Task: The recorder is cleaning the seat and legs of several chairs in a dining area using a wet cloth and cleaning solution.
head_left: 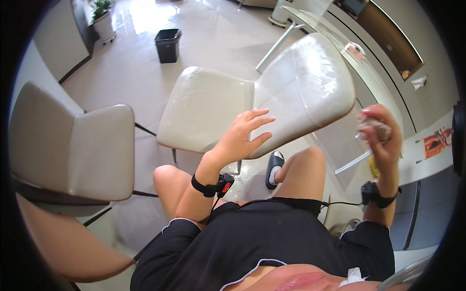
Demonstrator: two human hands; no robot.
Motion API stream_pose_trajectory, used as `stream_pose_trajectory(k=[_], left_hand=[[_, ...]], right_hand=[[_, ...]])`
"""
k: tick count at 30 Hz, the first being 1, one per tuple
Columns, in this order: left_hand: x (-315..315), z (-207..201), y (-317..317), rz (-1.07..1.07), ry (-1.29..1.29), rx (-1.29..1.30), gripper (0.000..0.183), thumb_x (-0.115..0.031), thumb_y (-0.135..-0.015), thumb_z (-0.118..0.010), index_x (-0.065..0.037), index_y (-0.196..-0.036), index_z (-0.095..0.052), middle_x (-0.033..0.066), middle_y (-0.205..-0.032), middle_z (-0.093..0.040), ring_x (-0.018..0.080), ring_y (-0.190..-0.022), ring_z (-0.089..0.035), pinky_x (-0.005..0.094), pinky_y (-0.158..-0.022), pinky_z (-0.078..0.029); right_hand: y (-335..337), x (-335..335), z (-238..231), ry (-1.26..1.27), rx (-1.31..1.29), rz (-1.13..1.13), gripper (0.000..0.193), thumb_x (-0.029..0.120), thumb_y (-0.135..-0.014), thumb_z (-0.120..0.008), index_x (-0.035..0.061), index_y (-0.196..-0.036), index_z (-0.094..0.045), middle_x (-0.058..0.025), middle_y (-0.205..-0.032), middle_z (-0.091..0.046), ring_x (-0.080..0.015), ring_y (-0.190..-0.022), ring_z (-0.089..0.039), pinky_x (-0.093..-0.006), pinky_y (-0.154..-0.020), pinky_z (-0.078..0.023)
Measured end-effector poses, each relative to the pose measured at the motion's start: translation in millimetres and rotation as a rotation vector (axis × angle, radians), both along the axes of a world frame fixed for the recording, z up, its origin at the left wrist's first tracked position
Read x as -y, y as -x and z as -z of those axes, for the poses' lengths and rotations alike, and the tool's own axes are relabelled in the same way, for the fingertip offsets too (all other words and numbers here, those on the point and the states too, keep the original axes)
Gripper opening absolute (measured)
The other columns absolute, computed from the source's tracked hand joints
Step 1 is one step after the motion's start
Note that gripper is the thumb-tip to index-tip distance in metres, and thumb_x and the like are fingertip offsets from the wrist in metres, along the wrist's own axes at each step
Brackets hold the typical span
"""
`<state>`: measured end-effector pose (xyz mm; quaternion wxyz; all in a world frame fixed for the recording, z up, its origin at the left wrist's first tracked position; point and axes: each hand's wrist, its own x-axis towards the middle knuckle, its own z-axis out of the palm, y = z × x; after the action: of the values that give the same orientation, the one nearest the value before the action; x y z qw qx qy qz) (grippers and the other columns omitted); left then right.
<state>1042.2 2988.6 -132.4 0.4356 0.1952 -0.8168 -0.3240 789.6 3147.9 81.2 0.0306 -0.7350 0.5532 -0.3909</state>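
My left hand [243,133] is open, its fingers apart and nothing in them, raised in front of the pale chair [204,104]. From this view I cannot tell whether it touches the chair. At the right, my right hand [384,145] is raised with the fingers closed round a crumpled greyish wad [376,128], perhaps cloth or paper; motion blurs it. The chair faces left, its shiny backrest [310,77] between my two hands. Each wrist wears a black strap with a small device on it.
A grey-beige chair [99,150] stands at the left, and a brown chair back [73,242] is nearer to me. Behind the pale chair runs a white-legged table [383,92]. A black bin [168,46] and a potted plant [103,24] stand farther off on the tiled floor.
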Motion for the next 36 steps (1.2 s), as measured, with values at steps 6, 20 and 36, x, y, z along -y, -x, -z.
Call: stream_pose_trajectory(k=[6,20,36], left_hand=[[2.5,16.6,-72.0,0.342,-0.674,-0.39,0.053,-0.023,-0.107,-0.052,0.002,-0.151,-0.038,0.0128,-0.14,-0.056,0.0241,-0.13,-0.054,0.0367,-0.107,-0.045],[16.5,62.1,-134.2,-0.479,-0.9,-0.952,0.026,-0.013,-0.101,-0.058,-0.001,-0.125,-0.058,0.0042,-0.111,-0.066,0.0103,-0.098,-0.061,0.0264,-0.086,-0.048],[11.9,72.3,-148.3,-0.743,-0.453,-0.109,0.024,-0.025,-0.099,-0.06,-0.006,-0.112,-0.069,0.0089,-0.117,-0.068,0.0246,-0.112,-0.061,0.0357,-0.096,-0.046]], right_hand=[[-131.4,123.9,85.9,-0.071,-0.114,-0.319,0.035,0.011,-0.087,-0.072,0.0019,-0.119,-0.065,-0.0144,-0.105,-0.061,-0.0293,-0.098,-0.06,-0.0354,-0.091,-0.049],[-166.0,245.7,223.0,-0.554,0.396,-0.37,0.028,0.0,-0.084,-0.075,-0.0029,-0.11,-0.066,-0.0048,-0.094,-0.069,-0.013,-0.083,-0.066,-0.027,-0.073,-0.055],[-94.4,182.5,225.1,-0.688,-0.202,0.003,0.019,0.009,-0.074,-0.074,0.0019,-0.091,-0.068,-0.0178,-0.075,-0.067,-0.0297,-0.073,-0.067,-0.0396,-0.067,-0.052]])
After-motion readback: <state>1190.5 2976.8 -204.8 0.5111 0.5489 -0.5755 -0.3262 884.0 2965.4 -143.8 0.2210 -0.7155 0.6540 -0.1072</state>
